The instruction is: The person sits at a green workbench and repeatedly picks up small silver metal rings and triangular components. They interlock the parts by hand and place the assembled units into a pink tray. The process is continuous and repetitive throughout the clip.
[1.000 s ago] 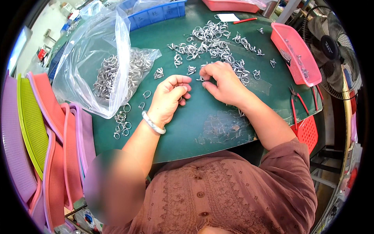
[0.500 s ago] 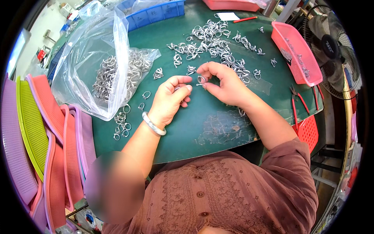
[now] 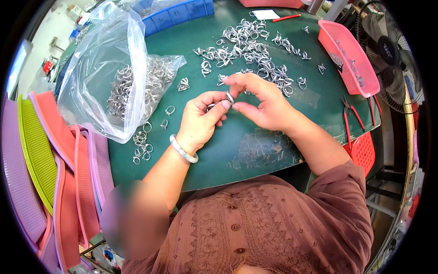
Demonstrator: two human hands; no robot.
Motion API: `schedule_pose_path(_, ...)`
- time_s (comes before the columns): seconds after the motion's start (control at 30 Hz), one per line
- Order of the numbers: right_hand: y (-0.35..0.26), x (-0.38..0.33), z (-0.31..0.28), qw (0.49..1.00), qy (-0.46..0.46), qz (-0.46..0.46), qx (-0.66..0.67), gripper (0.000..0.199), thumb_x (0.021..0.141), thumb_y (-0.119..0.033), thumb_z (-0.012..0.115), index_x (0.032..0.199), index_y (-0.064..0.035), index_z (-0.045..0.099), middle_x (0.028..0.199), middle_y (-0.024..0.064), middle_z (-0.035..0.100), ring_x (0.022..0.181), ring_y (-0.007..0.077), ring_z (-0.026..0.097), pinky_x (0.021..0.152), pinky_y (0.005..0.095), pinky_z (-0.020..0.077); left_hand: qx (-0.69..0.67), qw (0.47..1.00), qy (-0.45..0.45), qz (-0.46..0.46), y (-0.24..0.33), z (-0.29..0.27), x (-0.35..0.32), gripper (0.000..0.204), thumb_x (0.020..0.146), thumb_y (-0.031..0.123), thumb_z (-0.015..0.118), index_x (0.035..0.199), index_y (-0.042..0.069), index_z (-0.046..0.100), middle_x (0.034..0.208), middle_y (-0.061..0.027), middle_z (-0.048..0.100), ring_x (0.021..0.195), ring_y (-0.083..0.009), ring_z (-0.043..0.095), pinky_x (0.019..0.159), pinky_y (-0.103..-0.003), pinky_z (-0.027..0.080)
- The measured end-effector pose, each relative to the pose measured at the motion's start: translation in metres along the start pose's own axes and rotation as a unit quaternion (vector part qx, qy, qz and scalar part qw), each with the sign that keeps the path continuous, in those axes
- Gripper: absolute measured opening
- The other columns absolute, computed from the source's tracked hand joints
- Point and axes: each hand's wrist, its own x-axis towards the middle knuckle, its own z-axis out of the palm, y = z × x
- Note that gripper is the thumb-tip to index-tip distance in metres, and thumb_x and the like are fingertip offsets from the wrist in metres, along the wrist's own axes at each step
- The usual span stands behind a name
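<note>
A: Is any writing showing at this workbench?
B: The black fan (image 3: 388, 50) is carrying pale lettering on its hub, and the blue bin (image 3: 178, 16) is bearing dark marks along its side; both are appearing too small to read.
A: How are the fingers standing?
B: The left hand (image 3: 200, 114) is pinching a silver ring (image 3: 229, 97) between thumb and forefinger, its other fingers curling around a second ring (image 3: 210, 107). The right hand (image 3: 269, 105) is holding thumb and forefinger well parted; whether its thumb is touching the first ring, I cannot tell.
A: And where is that ring sitting?
B: It is standing at the left fingertips, between the two hands and just beside the right thumb, above the green table (image 3: 210, 155). Beyond, a pile of rings (image 3: 251, 43) is spreading; a clear bag (image 3: 100, 77) of more is lying to the left.
</note>
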Motion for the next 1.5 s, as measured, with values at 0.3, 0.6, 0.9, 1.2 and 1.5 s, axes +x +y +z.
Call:
schedule_pose_path(0.3,0.008,-0.004,0.005,0.994,0.010,0.060,0.094,0.040,0.075,0.003,0.064,0.113,-0.0022,0.052,0.083,0.0069,0.060,0.074,0.0164,0.059,0.069,0.0285,0.0489,0.111,0.982,0.034,0.149,-0.004,0.002,-0.001,0.016,0.086,0.008,0.059,0.101,0.004,0.064,0.083,0.0008,0.063,0.065,-0.0037,0.052,0.056,-0.017,0.042)
schedule_pose_path(0.6,0.004,-0.003,0.003,0.998,0.039,0.031,0.043,0.036,0.075,0.004,0.062,0.110,-0.0028,0.054,0.080,0.0068,0.062,0.072,0.0168,0.061,0.065,0.0278,0.0497,-0.125,0.992,-0.021,-0.018,0.007,0.002,-0.003,0.027,0.087,0.004,0.055,0.113,0.001,0.056,0.090,-0.0041,0.063,0.068,-0.0079,0.056,0.056,-0.020,0.044)
schedule_pose_path(0.9,0.013,-0.004,0.002,0.997,0.065,0.028,-0.030,0.031,0.075,0.002,0.061,0.105,-0.0042,0.057,0.079,0.0077,0.061,0.070,0.0197,0.061,0.062,0.0293,0.0485,0.011,1.000,0.016,-0.006,0.001,0.005,-0.004,0.026,0.083,0.002,0.060,0.109,0.002,0.059,0.081,0.0000,0.058,0.067,-0.0054,0.051,0.057,-0.019,0.041)
schedule_pose_path(1.2,0.031,0.001,-0.011,0.992,0.108,0.039,-0.044,0.020,0.081,0.000,0.058,0.101,-0.0002,0.060,0.083,0.0057,0.062,0.072,0.0115,0.058,0.066,0.0247,0.0481,0.391,0.861,-0.211,0.246,0.006,0.064,-0.027,0.036,0.069,0.011,0.073,0.104,0.009,0.063,0.067,-0.0044,0.051,0.060,-0.0182,0.051,0.056,-0.029,0.044)
schedule_pose_path(1.5,0.034,-0.001,-0.018,0.990,0.127,0.008,-0.062,0.018,0.080,-0.001,0.061,0.098,-0.0011,0.060,0.082,0.0076,0.063,0.073,0.0134,0.061,0.065,0.0254,0.0490,0.490,0.778,-0.260,0.296,-0.016,0.101,-0.034,0.015,0.076,0.018,0.066,0.087,0.008,0.062,0.072,-0.0047,0.055,0.067,-0.0219,0.056,0.060,-0.035,0.047)
